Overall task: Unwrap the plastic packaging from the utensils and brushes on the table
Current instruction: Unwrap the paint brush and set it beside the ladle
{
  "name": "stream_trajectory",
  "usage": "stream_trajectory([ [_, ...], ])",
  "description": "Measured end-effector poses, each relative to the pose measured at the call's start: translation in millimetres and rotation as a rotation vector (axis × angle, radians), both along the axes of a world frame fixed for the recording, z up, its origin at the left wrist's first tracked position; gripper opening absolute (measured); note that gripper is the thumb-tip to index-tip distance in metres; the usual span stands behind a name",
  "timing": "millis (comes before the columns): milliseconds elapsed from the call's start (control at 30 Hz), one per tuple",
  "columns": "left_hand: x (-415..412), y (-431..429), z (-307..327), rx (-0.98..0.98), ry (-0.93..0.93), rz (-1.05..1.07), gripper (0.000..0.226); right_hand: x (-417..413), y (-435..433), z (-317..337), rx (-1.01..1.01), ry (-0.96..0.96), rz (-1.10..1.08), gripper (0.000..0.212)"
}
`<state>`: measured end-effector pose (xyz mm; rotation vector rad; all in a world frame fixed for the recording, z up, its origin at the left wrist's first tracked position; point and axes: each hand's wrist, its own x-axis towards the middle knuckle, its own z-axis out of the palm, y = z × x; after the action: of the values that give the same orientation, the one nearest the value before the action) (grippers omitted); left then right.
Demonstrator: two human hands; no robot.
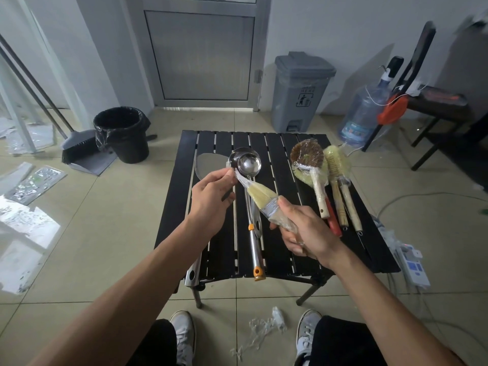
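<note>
Paintbrush (264,201) inside plastic wrap (241,180), bag-lined bin (126,146) near table (280,167).

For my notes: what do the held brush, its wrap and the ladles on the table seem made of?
Brush: pale straw-coloured bristles, natural or synthetic unclear; ferrule looks shiny metal. Wrap: thin clear plastic film, glossy and crinkled. Ladles: likely polished stainless steel, mirror-like reflections.

Left hand (211,199) pinching; right hand (307,231) gripping.
</note>
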<state>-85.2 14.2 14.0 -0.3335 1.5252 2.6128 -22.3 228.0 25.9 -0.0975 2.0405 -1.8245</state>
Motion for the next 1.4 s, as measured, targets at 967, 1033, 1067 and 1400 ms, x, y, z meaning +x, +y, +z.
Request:
stream_trajectory([
  [967,-12.7,-15.8,6.9,0.094,-0.115,-0.066,0.033,17.0,-13.7,3.1,0.288,0.285,-0.058,0.043],
  [1033,-10.1,-18.4,7.4,-0.05,-0.211,-0.184,0.046,16.8,-15.1,0.6,0.336,0.309,-0.073,0.043],
  [1067,-8.9,-17.9,6.8,-0.171,-0.234,-0.258,0.052,16.4,-16.5,-0.8,0.361,0.324,-0.08,0.043],
  [1400,2.2,-13.5,2.4,-0.328,0.086,-0.469,0.039,12.9,-18.0,-7.7,0.416,0.385,-0.102,0.03],
])
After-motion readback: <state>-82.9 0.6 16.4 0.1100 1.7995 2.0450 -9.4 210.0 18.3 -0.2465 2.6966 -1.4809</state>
